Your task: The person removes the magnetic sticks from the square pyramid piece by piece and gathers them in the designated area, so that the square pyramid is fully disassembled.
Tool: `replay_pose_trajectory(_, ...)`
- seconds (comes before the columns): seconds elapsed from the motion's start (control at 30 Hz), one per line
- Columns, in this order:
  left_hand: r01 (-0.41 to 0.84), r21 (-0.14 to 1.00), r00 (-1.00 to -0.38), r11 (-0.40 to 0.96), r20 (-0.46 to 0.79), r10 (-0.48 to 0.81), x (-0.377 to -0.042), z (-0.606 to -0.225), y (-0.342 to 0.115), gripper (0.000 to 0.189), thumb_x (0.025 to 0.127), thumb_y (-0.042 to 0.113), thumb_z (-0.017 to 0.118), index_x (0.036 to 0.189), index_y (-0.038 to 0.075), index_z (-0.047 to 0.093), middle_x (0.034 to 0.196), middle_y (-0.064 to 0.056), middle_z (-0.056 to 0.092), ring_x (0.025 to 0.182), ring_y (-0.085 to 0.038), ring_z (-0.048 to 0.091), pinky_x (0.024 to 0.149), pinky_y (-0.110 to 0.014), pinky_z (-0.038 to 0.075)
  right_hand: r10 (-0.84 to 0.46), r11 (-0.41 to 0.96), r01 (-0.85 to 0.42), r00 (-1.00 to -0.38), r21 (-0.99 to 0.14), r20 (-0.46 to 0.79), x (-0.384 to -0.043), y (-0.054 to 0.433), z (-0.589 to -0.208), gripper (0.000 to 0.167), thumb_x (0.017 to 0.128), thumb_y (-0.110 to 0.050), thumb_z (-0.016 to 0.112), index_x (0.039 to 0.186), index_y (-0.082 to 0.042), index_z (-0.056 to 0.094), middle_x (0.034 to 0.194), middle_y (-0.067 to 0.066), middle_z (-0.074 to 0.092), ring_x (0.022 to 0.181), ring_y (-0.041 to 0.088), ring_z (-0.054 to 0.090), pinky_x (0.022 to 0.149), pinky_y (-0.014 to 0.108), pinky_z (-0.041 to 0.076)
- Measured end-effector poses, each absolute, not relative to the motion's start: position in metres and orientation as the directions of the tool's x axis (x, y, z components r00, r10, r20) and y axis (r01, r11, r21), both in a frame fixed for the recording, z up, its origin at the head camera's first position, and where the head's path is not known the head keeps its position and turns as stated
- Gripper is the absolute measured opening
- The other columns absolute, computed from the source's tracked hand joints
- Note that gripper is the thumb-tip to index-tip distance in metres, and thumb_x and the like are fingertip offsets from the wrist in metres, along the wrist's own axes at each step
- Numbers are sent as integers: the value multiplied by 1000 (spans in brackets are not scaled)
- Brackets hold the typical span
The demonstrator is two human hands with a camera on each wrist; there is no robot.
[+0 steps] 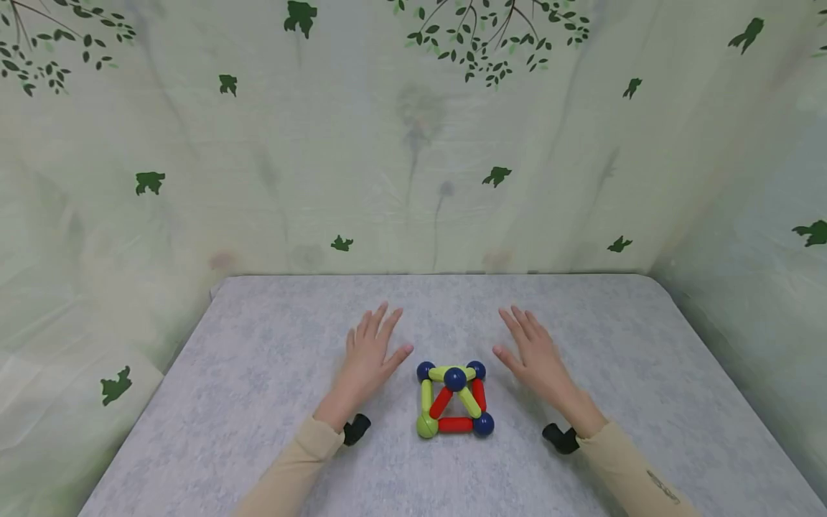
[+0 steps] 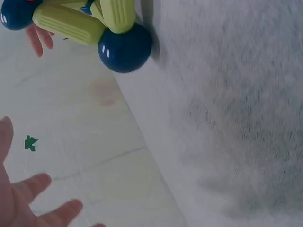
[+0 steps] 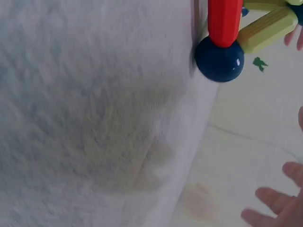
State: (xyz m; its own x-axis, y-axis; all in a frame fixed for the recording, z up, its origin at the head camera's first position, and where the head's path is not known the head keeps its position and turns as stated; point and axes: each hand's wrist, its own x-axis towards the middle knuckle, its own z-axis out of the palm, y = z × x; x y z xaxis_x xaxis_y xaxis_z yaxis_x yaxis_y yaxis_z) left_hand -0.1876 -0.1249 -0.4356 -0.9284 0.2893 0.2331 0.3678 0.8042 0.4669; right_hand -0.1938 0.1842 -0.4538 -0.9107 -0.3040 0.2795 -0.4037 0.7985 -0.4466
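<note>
Between the two hands, a small pyramid of toy building rods and balls (image 1: 455,425) sits on the table. Its square base has three blue corner balls and one lime-green ball (image 1: 427,425); a blue ball (image 1: 455,379) tops it, joined by red and lime rods. To its left, the left hand (image 1: 370,355) has its fingers spread and holds nothing. My right hand (image 1: 536,362) mirrors it on the other side, apart from the pyramid, fingers extended. The left wrist view shows a blue corner ball (image 2: 125,48) with lime rods; a red rod (image 3: 224,21) appears in the right wrist view.
A pale grey mottled tabletop (image 1: 258,402) spreads around the pyramid. Behind it hangs a light curtain (image 1: 362,143) with green leaf prints, also along both sides. Each wrist carries a small black camera, such as the right one (image 1: 559,438).
</note>
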Motion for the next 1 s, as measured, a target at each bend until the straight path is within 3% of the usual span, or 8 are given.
replay_pose_trajectory(0.2,461,767,-853,446,245,460,-178,-444,-110,54,96,29,59,143,8,41,141,-12,45,130,-26,41,104,-46,35,-374,549,-447,-887,-707,270,-181,176,-455,61,93,-18,64,146,-8,37,141,17,43,125,34,44,98,55,38)
replay_pose_trajectory(0.37,475,836,-806,273,290,516,-171,-453,-92,46,93,19,65,131,-1,51,128,-17,56,119,-27,53,99,-44,41,-415,337,-370,-884,-866,216,-168,167,-457,46,92,-12,65,133,-1,48,119,16,58,107,28,57,90,38,49)
replay_pose_trajectory(0.6,501,830,-788,247,319,526,-162,-462,-75,46,87,16,72,127,2,54,125,-7,57,114,-22,54,97,-44,42,-474,223,-285,-867,-932,152,-155,157,-465,28,90,-10,67,114,0,55,104,12,61,93,21,60,82,30,51)
replay_pose_trajectory(0.77,513,829,-781,225,341,523,-160,-465,-69,40,88,8,68,124,-1,53,121,-9,58,106,-26,58,88,-46,48,-475,264,-268,-872,-927,117,-146,143,-454,22,86,-2,69,104,4,57,96,13,60,85,23,60,75,30,52)
replay_pose_trajectory(1.0,564,798,-750,213,387,537,-165,-465,-75,36,90,14,66,123,2,56,119,-6,60,103,-20,59,86,-42,49,-433,270,-210,-898,-940,76,-147,139,-468,23,85,-1,70,103,1,57,96,8,60,86,20,59,74,27,52)
